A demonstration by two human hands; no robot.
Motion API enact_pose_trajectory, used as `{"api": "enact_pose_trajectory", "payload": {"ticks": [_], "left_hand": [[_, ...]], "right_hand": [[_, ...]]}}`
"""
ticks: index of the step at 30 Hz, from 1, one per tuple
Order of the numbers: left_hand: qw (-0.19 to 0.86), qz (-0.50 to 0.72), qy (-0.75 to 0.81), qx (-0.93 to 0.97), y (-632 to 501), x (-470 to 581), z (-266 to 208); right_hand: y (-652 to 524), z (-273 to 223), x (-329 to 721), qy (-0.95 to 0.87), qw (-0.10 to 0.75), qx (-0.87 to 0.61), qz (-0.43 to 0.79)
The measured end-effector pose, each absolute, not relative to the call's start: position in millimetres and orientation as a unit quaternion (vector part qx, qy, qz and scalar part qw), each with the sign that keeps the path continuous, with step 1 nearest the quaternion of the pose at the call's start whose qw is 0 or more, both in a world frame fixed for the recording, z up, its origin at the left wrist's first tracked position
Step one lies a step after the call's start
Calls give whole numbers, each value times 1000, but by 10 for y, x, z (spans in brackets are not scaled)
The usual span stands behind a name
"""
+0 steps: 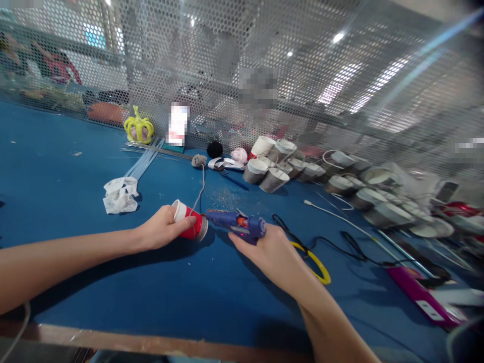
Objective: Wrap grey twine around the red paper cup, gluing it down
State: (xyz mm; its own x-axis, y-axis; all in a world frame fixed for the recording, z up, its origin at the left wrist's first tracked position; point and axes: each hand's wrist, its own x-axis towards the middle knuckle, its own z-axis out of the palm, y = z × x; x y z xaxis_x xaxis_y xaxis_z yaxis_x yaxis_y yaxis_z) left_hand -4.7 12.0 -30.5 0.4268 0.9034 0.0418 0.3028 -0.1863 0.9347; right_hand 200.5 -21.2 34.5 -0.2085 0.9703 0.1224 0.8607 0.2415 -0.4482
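Observation:
My left hand (162,227) is closed round a red and white paper cup (188,229), tilted on its side above the blue table. Grey yarn wraps the cup's base end, and a strand (202,186) runs up from it to a small grey yarn ball (198,161). In my right hand (272,252) is a blue hot glue gun (238,223), gripped by its handle. Its nozzle points left, at or very near the yarn-wrapped end of the cup; whether it touches I cannot tell.
Several yarn-wrapped cups (274,180) stand at the back right. A purple power strip (423,295), a black cable (351,244) and a yellow ring-shaped handle (319,267) lie right. Crumpled white paper (121,195) lies left. A perforated metal screen (212,65) borders the table's back.

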Motion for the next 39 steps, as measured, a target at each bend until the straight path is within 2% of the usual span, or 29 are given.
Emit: {"api": "enact_pose_trajectory", "payload": {"ticks": [16, 26, 39], "left_hand": [[487, 327, 447, 675, 133, -38, -299], [565, 357, 438, 601, 151, -1, -241], [612, 379, 420, 553, 138, 25, -200]], "right_hand": [[-260, 394, 2000, -745, 204, -611, 174], [-326, 402, 2038, -770, 179, -589, 167], [-368, 415, 2026, -802, 157, -559, 144]]}}
